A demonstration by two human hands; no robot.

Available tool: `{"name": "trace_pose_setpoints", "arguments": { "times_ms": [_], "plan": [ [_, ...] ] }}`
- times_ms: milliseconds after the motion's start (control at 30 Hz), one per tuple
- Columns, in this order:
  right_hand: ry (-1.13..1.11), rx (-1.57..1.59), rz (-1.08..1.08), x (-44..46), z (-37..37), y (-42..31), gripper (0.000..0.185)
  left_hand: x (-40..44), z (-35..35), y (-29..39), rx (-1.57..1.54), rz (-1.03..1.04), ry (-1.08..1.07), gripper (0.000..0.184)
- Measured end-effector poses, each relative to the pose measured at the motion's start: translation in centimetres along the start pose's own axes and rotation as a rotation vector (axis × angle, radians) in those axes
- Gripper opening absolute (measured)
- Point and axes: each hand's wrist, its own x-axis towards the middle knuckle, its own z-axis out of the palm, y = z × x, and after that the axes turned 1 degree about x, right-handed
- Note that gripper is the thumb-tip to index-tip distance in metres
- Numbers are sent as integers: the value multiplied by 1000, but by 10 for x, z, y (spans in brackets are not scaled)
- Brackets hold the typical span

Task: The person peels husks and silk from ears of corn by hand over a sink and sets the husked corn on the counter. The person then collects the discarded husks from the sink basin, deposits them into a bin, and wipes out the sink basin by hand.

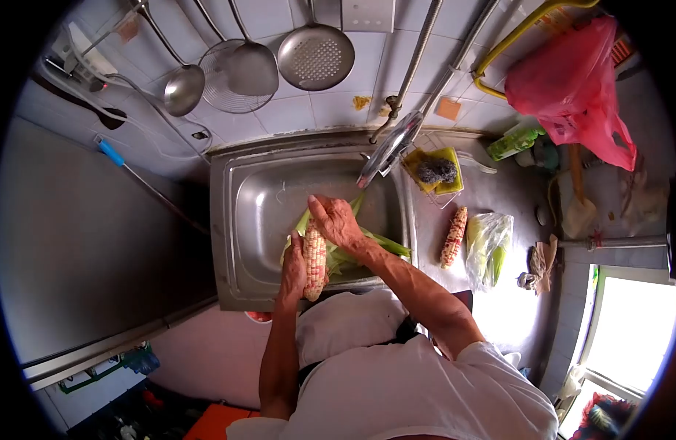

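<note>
1. Corn cob [316, 260]: over the sink [261, 194]; long axis runs away from the body.
2. Left hand [294, 265]: grip clamped on the cob's left side; nearer its near end.
3. Right hand [336, 221]: curled over the far end; cannot tell whether its grip includes cob, leaves or both.
4. Green leaves [388, 245]: beneath and beside the right wrist.
</note>
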Motion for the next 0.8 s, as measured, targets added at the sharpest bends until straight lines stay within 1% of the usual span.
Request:
{"name": "trace_pose_setpoints", "arguments": {
  "times_ms": [33, 67, 100, 133, 167, 200, 233, 267, 300, 333, 367, 400, 433, 467, 533, 567, 600, 667, 700, 733, 800],
  "plan": [
    [-5, 3, 3, -4, 0, 1, 58, -1, -3, -3, 42, 30, 1, 77],
    [23, 39, 108, -8, -1, 4, 57, -1, -4, -6, 40, 26, 3, 77],
    [52, 74, 213, -13, -3, 7, 57, -3, -2, -4, -19, 53, -15, 77],
    [44, 72, 216, -19, -1, 12, 57, -6, 2, -3, -79, 81, -32, 77],
    [1, 26, 150, -27, 1, 20, 57, -7, 8, -1, -165, 47, 2, 77],
    [-40, -19, 86, -35, 6, 26, 57, -5, 8, 0, -169, 45, 6, 77],
    [-39, -25, 15, -45, 11, 22, 56, 0, 6, 1, -107, 93, 2, 77],
    [-7, -166, -67, -56, 15, 17, 57, 5, 5, -1, -45, 142, -2, 77],
    [23, -113, -114, -62, 18, 13, 55, 33, -2, -29, -82, 277, 99, 77],
    [56, -59, -159, -65, 20, 10, 54, 31, 0, -24, -83, 277, 98, 77],
    [58, -61, -160, -65, 19, 14, 54, 30, 1, -19, -106, 219, 112, 77],
    [-33, -108, -63, -66, 17, 21, 46, 28, 3, -16, -127, 160, 126, 76],
    [-122, -154, 37, -67, 17, 28, 41, 38, 0, -27, -196, 198, 108, 74],
    [-116, -155, 37, -68, 19, 34, 41, 43, -5, -32, -193, 199, 103, 74],
    [-16, -153, -215, -72, 19, 30, 34, 42, -10, -27, -183, 151, -16, 77],
    [-22, -47, -168, -75, 15, 29, 25, 41, -7, -28, -147, 230, 39, 70],
    [-22, -45, -168, -77, 15, 39, 25, 29, -3, -15, -145, 230, 41, 70],
    [-34, -345, -186, -86, 19, 83, 21, 12, 1, 4, -252, 146, 28, 59],
    [-53, -430, -140, -91, 19, 110, 19, 19, -2, 0, -354, 171, 89, 54],
    [-53, -429, -141, -95, 12, 117, 19, 23, -9, 3, -358, 165, 134, 57],
    [-174, -722, -15, -102, -3, 129, 24, 25, -18, 9, -473, 233, 119, 58]
  ]
}}
